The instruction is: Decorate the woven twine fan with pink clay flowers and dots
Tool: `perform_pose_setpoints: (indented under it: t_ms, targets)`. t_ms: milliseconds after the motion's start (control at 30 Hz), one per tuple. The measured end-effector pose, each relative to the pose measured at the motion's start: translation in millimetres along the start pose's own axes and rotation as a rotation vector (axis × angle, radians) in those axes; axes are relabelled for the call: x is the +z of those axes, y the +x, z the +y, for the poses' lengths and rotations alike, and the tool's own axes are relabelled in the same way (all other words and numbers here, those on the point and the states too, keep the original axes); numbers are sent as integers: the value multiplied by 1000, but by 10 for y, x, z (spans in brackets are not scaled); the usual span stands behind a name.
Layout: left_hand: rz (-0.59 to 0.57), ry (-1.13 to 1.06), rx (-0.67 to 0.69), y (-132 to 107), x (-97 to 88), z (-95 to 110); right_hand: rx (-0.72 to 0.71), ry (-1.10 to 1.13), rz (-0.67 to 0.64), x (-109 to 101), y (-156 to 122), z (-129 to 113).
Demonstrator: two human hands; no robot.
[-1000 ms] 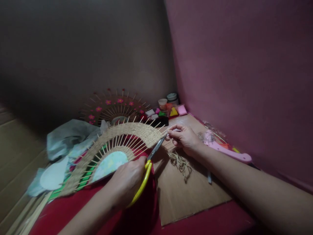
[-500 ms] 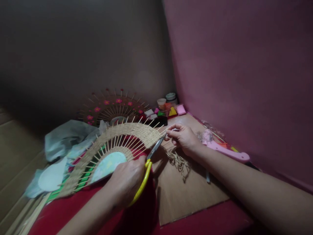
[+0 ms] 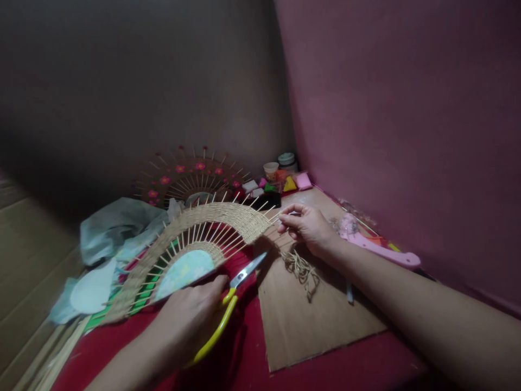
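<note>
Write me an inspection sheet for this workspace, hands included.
Surface: brown board on a red surface.
Work items: woven fan, stick ends projecting past its weave; scissors, blades apart from the fan; cord in a loose tangle on the board.
Clutter: cup, jar and coloured packets at the back; pink handle at right; bag and white disc at left.
Left hand: holds the scissors.
Right hand: fingertips at the fan's right end; grip unclear.
Cables: nothing seen.
Surroundings: dark wall, pink wall; flowered fan behind.
</note>
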State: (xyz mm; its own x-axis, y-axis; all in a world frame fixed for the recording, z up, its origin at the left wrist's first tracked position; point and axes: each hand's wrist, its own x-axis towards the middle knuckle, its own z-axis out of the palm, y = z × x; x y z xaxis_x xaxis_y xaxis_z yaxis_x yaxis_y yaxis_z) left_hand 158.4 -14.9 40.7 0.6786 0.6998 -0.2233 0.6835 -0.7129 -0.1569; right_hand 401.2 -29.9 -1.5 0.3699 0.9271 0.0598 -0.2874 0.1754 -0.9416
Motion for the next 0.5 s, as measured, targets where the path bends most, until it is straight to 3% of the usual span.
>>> perform_pose_setpoints:
  t_ms: [133, 233, 300, 433, 500]
  targets:
    - [64, -154, 69, -165, 109, -277, -25, -9, 7, 1, -8, -8]
    - [56, -158, 130, -152, 15, -347, -50, -11, 5, -5, -7, -2]
    - [144, -148, 113, -44, -114, -274, -61, -9, 2, -9, -5, 3]
    - [491, -278, 181, 377, -343, 38, -65, 1, -4, -6, -5, 2]
    - [573, -287, 148, 614, -406, 192, -63, 9, -8, -2, -7, -4]
